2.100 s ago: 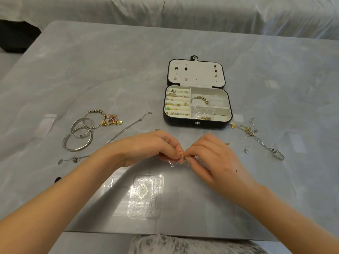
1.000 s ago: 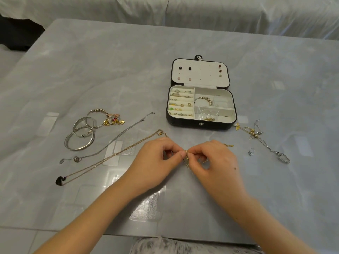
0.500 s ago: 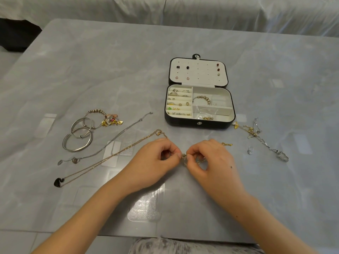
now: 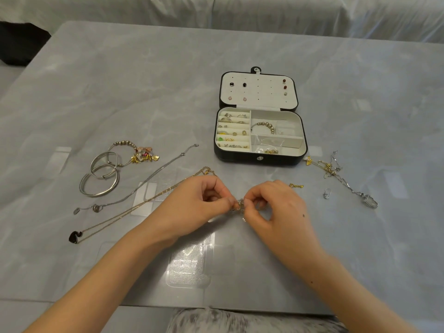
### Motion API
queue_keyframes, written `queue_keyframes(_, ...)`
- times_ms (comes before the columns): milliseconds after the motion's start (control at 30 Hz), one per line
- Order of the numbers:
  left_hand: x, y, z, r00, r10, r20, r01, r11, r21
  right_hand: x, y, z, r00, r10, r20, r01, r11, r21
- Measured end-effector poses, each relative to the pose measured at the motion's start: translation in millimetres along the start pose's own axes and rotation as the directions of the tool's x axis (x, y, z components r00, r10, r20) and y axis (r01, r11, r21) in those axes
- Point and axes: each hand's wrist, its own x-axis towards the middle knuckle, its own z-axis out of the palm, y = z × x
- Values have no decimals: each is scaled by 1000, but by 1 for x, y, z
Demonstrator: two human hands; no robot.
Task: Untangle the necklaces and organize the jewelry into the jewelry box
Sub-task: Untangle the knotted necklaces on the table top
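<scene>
Both hands have hardly shifted: the left hand [image 4: 199, 207] and right hand [image 4: 276, 207] still pinch a small knot [image 4: 240, 204] of chain between thumb and fingertips, mid-desk [image 4: 144, 80] toward its near edge. The box [image 4: 240, 159] lies open just beyond. A gold chain [image 4: 144, 204] runs toward the left edge, with bangles [image 4: 99, 181] past it; tangled chains [image 4: 341, 179] lie toward the right edge. Open desk stretches behind the box.
</scene>
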Motion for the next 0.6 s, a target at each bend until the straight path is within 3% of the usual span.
queue_keyframes(167,-2,1,-1,999,-14,30,18,992,-126,-1,0,-1,1000,17,8,-17,999,36)
queue_keyframes(500,-3,1,3,1000,-13,-1,13,996,-91,-5,-2,-3,996,25,83,-31,997,77)
queue_keyframes(600,-5,3,2,999,-1,37,4,996,-84,-2,1,-2,993,32,109,-31,999,-16)
